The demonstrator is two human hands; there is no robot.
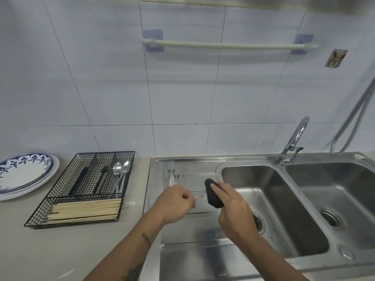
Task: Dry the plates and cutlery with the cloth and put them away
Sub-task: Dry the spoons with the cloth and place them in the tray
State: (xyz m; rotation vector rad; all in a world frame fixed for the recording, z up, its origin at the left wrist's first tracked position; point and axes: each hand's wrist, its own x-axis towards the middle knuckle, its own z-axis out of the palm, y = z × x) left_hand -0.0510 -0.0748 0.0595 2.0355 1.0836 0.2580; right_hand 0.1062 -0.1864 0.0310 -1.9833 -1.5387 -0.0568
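Far left of both hands, the plates sit stacked on the counter, the top one blue-patterned; they look dealt with, though whether they are dry cannot be told. Nearer, but still left of the grip, the wire tray holds dark-handled pieces, two spoons and a bundle of chopsticks, so I judge a good part of the cutlery is already put away. Just beyond the left hand, on the drainboard, lie the forks, apparently still to be dried.

The left hand is curled tight, pinching a thin metal piece whose tip pokes out toward the right hand. The right hand grips the dark cloth, fingers wrapped over it, just right of that tip. This looks like the wiping of one piece, mid-task. Right of the grip are the sink basins and the tap.

What the pinched piece is cannot be made out: most of it is hidden in the fist. Whether cloth and tip touch is unclear. The plates are cut off at the left edge.
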